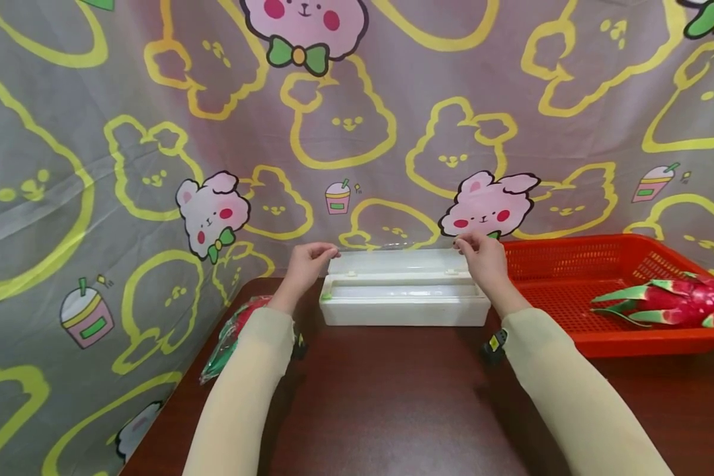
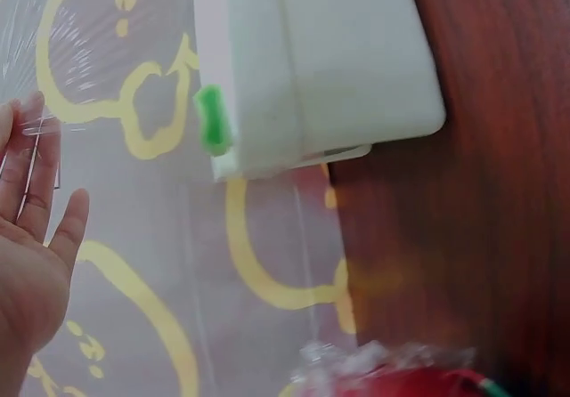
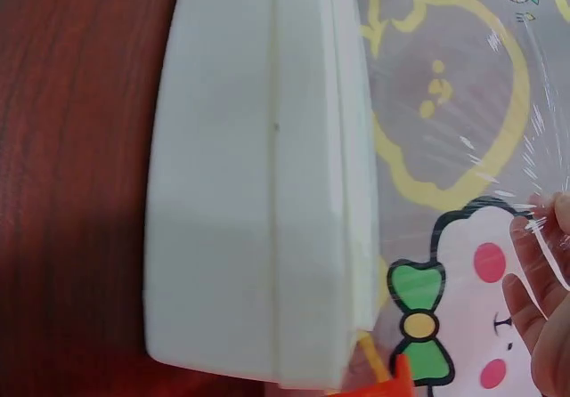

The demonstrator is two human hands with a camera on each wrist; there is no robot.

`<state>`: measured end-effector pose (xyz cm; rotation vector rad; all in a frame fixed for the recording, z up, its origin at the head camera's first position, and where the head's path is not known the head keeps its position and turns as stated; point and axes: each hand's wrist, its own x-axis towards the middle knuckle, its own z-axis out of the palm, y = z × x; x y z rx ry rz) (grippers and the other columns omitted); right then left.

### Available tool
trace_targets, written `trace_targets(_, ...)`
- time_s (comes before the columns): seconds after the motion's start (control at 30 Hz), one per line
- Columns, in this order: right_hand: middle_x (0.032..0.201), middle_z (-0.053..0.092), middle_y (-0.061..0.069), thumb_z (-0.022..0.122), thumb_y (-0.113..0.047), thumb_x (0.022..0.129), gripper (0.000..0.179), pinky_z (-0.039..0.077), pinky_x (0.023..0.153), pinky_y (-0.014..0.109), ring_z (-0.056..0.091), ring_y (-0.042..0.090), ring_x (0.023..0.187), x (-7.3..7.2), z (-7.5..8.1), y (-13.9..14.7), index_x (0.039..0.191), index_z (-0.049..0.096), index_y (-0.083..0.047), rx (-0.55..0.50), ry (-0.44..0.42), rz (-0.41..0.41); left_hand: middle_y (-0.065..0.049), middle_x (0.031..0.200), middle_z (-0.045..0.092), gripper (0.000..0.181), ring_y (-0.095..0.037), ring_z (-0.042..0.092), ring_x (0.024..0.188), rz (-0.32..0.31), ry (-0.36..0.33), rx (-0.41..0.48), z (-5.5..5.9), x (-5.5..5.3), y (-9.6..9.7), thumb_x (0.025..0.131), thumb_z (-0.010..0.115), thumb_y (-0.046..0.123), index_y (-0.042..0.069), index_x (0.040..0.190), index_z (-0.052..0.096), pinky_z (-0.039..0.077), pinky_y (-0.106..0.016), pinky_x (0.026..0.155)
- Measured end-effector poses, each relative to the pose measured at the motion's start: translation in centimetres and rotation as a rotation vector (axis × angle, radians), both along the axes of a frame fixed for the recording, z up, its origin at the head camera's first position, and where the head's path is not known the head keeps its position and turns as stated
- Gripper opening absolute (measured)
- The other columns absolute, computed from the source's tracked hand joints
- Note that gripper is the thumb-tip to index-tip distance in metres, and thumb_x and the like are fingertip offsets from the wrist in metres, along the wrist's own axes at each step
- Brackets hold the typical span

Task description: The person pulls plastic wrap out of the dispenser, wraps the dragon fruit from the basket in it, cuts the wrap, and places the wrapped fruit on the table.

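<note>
A white cling film dispenser [image 1: 404, 312] lies lengthwise across the table, its lid [image 1: 401, 266] raised and a film roll showing inside. My left hand [image 1: 306, 268] pinches one corner of clear cling film [image 3: 499, 161] above the dispenser's left end. Above the right end, my right hand [image 1: 486, 266] pinches the other corner. The film is stretched between both hands, with fine wrinkles fanning from the fingertips in the right wrist view. A green cutter slider [image 2: 214, 119] sits at the dispenser's left edge.
To the right stands a red plastic basket [image 1: 577, 340] with a dragon fruit [image 1: 678, 301] in it. A red and green item in clear plastic [image 1: 238, 330] lies at the table's left edge. A cartoon-patterned curtain [image 1: 393, 152] hangs close behind the dispenser.
</note>
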<state>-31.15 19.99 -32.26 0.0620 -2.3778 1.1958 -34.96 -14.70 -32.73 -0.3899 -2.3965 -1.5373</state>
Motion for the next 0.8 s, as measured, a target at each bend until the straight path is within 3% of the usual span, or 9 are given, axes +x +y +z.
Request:
trace_targets(0.1, 0.099, 0.068, 0.021, 0.056, -0.015, 0.100, 0.022, 0.050, 0.083, 0.043, 0.060, 0.033, 0.091, 0.0, 0.6, 0.2, 0.107, 0.067, 0.002, 0.014, 0.015, 0.015, -0.011, 0.096, 0.073, 0.025, -0.022, 0.066, 0.094, -0.005, 0.026, -0.022, 0.7, -0.1, 0.0, 0.093, 0.067, 0.022, -0.001, 0.102, 0.074, 0.052, -0.036, 0.085)
trace_targets(0.4, 0.098, 0.067, 0.020, 0.056, -0.018, 0.100, 0.023, 0.052, 0.082, 0.041, 0.060, 0.033, 0.089, -0.1, 2.3, 0.9, 0.110, 0.067, 0.000, 0.023, -0.003, 0.049, -0.014, 0.101, 0.071, 0.026, -0.030, 0.064, 0.102, 0.006, -0.012, -0.007, 3.0, 0.4, 0.5, 0.094, 0.066, 0.022, 0.000, 0.105, 0.073, 0.049, -0.038, 0.091)
trace_targets(0.67, 0.110, 0.064, 0.021, 0.056, -0.021, 0.100, 0.028, 0.054, 0.080, 0.035, 0.057, 0.030, 0.092, 0.4, 4.2, 1.0, 0.116, 0.065, 0.000, -0.015, -0.062, 0.066, -0.016, 0.101, 0.071, 0.024, -0.027, 0.065, 0.097, -0.011, 0.039, -0.017, 4.4, 0.2, 0.5, 0.094, 0.066, 0.020, 0.000, 0.104, 0.073, 0.050, -0.037, 0.088)
trace_targets(0.8, 0.109, 0.064, 0.022, 0.055, -0.021, 0.100, 0.028, 0.055, 0.078, 0.039, 0.060, 0.031, 0.093, 0.5, 4.9, 1.1, 0.116, 0.064, 0.000, -0.024, -0.044, 0.080, -0.017, 0.101, 0.071, 0.024, -0.027, 0.065, 0.096, -0.025, 0.053, 0.002, 5.1, 0.1, 0.6, 0.094, 0.066, 0.020, -0.001, 0.103, 0.073, 0.050, -0.036, 0.087)
